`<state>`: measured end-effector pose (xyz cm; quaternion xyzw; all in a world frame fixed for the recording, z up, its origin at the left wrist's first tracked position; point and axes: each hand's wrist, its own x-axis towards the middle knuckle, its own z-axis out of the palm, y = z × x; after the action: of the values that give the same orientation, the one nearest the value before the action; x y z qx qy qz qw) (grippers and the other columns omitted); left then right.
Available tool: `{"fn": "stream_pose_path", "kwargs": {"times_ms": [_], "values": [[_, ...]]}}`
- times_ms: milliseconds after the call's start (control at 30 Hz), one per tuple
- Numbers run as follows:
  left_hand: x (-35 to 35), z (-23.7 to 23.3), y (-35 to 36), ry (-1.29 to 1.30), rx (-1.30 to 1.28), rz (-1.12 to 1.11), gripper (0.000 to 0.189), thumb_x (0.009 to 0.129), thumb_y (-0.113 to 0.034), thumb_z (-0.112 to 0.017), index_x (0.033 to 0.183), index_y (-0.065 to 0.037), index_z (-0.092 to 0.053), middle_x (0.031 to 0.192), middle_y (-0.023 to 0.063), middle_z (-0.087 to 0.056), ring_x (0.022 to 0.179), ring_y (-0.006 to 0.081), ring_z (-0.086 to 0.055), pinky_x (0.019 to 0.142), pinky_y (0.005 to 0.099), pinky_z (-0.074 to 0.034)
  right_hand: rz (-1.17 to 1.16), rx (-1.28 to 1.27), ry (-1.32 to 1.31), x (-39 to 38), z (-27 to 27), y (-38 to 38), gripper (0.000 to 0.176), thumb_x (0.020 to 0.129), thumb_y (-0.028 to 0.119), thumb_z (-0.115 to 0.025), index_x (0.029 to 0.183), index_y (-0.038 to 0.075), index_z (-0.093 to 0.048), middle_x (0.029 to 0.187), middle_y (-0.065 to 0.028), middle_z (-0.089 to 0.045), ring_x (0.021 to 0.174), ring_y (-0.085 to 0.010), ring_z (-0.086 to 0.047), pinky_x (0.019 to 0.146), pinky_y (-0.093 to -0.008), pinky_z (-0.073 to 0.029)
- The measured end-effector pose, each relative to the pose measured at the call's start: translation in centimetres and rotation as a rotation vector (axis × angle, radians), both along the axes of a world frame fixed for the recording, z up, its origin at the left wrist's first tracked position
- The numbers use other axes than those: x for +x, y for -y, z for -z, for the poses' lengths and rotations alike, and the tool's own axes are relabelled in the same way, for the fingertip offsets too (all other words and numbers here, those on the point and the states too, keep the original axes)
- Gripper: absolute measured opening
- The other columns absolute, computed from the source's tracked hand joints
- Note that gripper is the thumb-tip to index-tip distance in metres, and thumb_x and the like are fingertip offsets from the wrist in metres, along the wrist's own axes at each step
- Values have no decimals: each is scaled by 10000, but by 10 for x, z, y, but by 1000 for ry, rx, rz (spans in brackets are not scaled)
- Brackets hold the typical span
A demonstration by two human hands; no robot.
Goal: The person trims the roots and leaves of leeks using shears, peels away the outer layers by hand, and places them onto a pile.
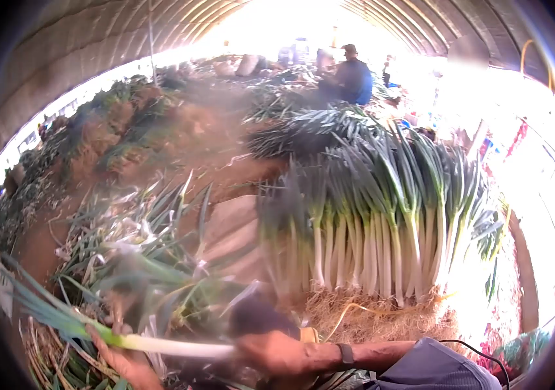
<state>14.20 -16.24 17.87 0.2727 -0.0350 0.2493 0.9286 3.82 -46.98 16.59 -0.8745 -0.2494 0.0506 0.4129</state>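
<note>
**Leek held between two hands, head view.** The left hand (120, 361) is cupping a single leek (173, 346) from below, where the green leaf is giving way to the white shank. Its fingers are curling round the stalk, though motion blur is hiding how tightly. The leek is lying level across the bottom of the view, with its leaves fanning out toward the left edge, in front of a litter of loose leaves (128, 260). The right hand (271, 354) is closing in a fist on the white root end, fingers clenched with no gap showing. A dark wristband (346, 354) is sitting on that forearm.

Judging from this hold, the work is probably going best when both grips are sitting close to the shank and the stalk is running straight between them. A bend at mid-length is likely to crack the white part.

Further right and behind, stacked leeks (368, 240) are standing upright, roots down, well apart from both hands. A person in blue (355, 79) is working far behind.
</note>
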Motion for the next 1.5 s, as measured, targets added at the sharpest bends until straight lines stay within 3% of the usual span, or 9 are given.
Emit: {"fn": "stream_pose_path", "kwargs": {"times_ms": [133, 267, 433, 533, 567, 700, 1133, 1167, 1500], "values": [[15, -56, 109, -159, 489, 285, 597, 968, -480, -602, 1388, -69, -502, 1134, 107, -678, 1010, 232, -667, 900, 434, -561, 366, 387, -277, -16, -13, 45, 308, 958, 131, -591, 1225, 1, -511, 991, -163, -627, 811, -281, -668, 616, -373, -569], [5, -70, 181, 206, 1366, 409, 496, 1035, -474, -489, 1170, -28, -659, 987, 134, -721, 934, 231, -717, 836, 405, -563, 826, 608, -48, -47, -64, 128, 284, 966, 99, -589, 1239, 33, -550, 1024, -129, -634, 817, -207, -658, 604, -289, -580], [-5, -67, 178, 20, 1129, 673, 333, 1044, -230, -519, 1258, 10, -607, 891, 116, -687, 759, 209, -713, 716, 353, -555, 1307, 454, 240, -104, -53, 242, 264, 989, 310, -631, 954, 61, -552, 727, -20, -573, 507, -64, -515, 358, -232, -428], [-2, -46, 146, -86, 1099, 585, 371, 997, -148, -543, 1345, -24, -570, 975, 96, -680, 756, 195, -701, 682, 333, -560, 1552, 323, 169, -152, 5, 307, 332, 943, 275, -659, 1065, -18, -561, 812, -112, -635, 613, -219, -617, 558, -407, -527], [7, -32, 129, -70, 1174, 566, 386, 974, -161, -566, 1330, -11, -580, 976, 100, -679, 756, 198, -700, 690, 333, -559, 1570, -175, 204, -172, 28, 325, 334, 906, 263, -675, 1074, -3, -564, 869, -157, -644, 718, -267, -631, 614, -430, -537], [-1, -36, 85, -253, 1215, 525, 523, 901, -273, -655, 1285, 73, -580, 977, 146, -672, 778, 221, -691, 709, 376, -545, 1308, -933, 398, -187, 44, 310, 426, 844, 158, -703, 1192, -40, -559, 1088, -237, -623, 1039, -427, -584, 882, -501, -514], [-81, 9, -80, -541, 1309, 4, 296, 946, -202, -633, 1169, -10, -660, 1047, 89, -682, 990, 197, -626, 911, 336, -496, 386, -366, 560, 3, -24, 87, 486, 833, 90, -691, 1288, 12, -539, 1191, -201, -602, 1040, -391, -583, 868, -460, -525], [-84, 51, -112, -615, 1260, -64, 318, 937, -194, -666, 1198, -13, -655, 985, 74, -691, 794, 161, -673, 720, 303, -550, 265, -317, 582, 15, -27, 60, 495, 832, 91, -692, 1294, 9, -535, 1192, -203, -600, 1035, -394, -583, 874, -459, -523], [-155, 162, -168, -907, 1477, -500, 363, 897, -114, -685, 1225, 29, -627, 1030, 120, -695, 854, 196, -705, 714, 310, -575, -262, -398, 331, 81, 60, -100, 740, 845, 397, -725, 1380, -39, -459, 1395, -215, -489, 1280, -393, -474, 986, -499, -472]]}}
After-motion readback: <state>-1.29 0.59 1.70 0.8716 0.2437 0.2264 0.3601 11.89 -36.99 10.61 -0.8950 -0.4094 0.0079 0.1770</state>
